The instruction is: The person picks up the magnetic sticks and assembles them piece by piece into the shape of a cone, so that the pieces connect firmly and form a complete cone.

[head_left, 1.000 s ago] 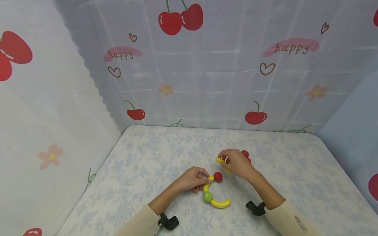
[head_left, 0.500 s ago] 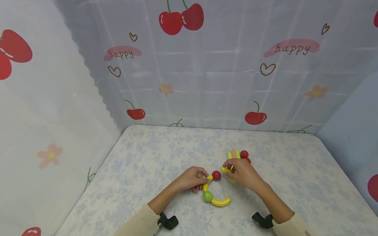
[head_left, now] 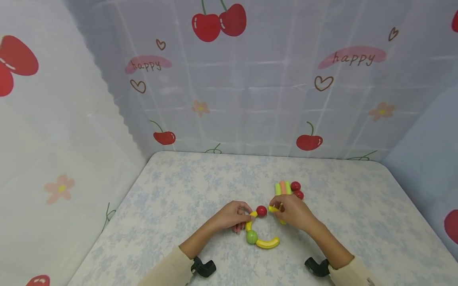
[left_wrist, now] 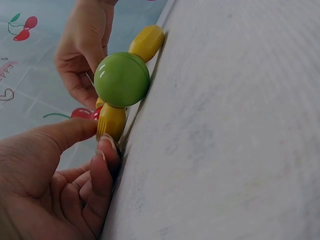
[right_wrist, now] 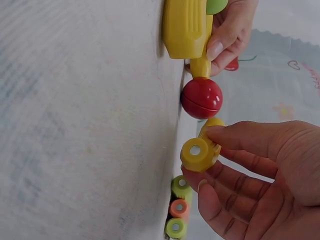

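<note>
In the head view my left hand (head_left: 232, 216) pinches a yellow curved magnetic rod (head_left: 249, 226) between thumb and fingers. A red ball (head_left: 261, 211) sits at that rod's far end, a green ball (head_left: 252, 237) at its near end. From the green ball a second yellow curved rod (head_left: 268, 243) reaches to the right. My right hand (head_left: 295, 210) pinches a third yellow curved rod (right_wrist: 197, 154), a silvery disc showing in its end. The other end lies close by the red ball; whether they touch I cannot tell. Fingers hide part of both held rods.
Green and orange straight rods (head_left: 282, 187) lie side by side just beyond my right hand. Two more red balls (head_left: 297, 190) are beside them. Flowered cloth covers the table (head_left: 179, 182), and a printed curtain (head_left: 236, 99) hangs behind it.
My right hand has come nearer and slightly right with its yellow rod, uncovering the straight rods. The red ball has shifted slightly left and away. My left hand stays nearly in place.
</note>
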A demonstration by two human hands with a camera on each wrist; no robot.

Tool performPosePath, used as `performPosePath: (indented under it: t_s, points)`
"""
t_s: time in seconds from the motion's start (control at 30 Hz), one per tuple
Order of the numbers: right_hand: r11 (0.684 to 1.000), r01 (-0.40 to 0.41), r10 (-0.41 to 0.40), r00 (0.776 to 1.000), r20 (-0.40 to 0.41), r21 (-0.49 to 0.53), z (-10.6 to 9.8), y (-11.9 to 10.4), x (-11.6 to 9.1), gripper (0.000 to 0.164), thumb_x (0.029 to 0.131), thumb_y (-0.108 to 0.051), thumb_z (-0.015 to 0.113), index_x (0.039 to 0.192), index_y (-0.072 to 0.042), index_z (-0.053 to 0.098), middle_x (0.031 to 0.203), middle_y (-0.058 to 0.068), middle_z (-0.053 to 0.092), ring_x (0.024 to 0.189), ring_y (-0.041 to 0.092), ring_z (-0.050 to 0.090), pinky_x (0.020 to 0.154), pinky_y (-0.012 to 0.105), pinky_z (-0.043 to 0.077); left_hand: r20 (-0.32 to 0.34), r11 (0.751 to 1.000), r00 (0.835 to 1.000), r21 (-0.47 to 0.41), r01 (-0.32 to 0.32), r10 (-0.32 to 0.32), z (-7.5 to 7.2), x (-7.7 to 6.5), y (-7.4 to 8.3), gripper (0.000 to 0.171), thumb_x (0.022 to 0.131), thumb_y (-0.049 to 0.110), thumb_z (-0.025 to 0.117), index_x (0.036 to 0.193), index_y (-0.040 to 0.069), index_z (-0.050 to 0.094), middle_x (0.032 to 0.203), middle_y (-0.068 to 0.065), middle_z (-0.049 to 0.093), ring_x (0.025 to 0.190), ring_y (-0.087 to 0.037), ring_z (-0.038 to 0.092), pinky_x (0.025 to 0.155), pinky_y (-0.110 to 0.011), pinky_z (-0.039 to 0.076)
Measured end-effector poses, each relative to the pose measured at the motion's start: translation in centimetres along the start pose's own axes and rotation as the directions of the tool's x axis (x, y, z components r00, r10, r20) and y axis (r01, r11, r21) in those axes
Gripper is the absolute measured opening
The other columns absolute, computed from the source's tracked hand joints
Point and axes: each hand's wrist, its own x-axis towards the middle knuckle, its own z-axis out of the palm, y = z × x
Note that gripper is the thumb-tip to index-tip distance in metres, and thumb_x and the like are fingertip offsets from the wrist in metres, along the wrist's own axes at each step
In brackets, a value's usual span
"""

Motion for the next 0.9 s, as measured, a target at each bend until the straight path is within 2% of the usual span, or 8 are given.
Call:
performPosePath:
  t_s: [0.23, 0.77, 0.9]
  points:
    - [1.0, -0.03, 0.03, 0.999, 0.012, 0.002, 0.32, 0.16, 0.14, 0.021, 0.08, -0.007, 0.086, 0.098, -0.012, 0.075, 0.082, -0.005, 0.065, 0.069, 0.012, 0.055, 0.056, 0.023, 0.053, 0.0, 1.0, 1.0, -0.005, -0.012, 0.012, -0.11, 0.11, -0.09, 0.013, 0.096, 0.026, 0.072, 0.103, 0.015, 0.069, 0.059, -0.004, 0.063, 0.039, -0.012, 0.054, 0.039, -0.023, 0.046]
    - [0.999, -0.035, 0.035, 0.999, 0.013, 0.0, 0.63, 0.06, 0.04, 0.022, 0.08, -0.006, 0.086, 0.097, -0.012, 0.075, 0.08, -0.006, 0.064, 0.069, 0.011, 0.055, 0.058, 0.023, 0.052, -0.009, 1.0, 1.0, 0.008, 0.001, -0.001, 0.14, -0.17, 0.25, 0.015, 0.095, 0.024, 0.073, 0.103, 0.012, 0.069, 0.058, -0.005, 0.062, 0.04, -0.013, 0.053, 0.039, -0.023, 0.045]
    - [0.998, -0.054, 0.053, 0.998, 0.037, 0.012, 0.49, 0.1, -0.03, 0.022, 0.08, -0.007, 0.086, 0.099, -0.012, 0.075, 0.081, -0.005, 0.064, 0.07, 0.012, 0.056, 0.059, 0.024, 0.053, -0.006, 1.0, 1.0, 0.006, 0.002, -0.002, 0.13, -0.13, 0.23, 0.014, 0.095, 0.024, 0.073, 0.103, 0.013, 0.069, 0.058, -0.004, 0.062, 0.039, -0.013, 0.053, 0.039, -0.023, 0.045]
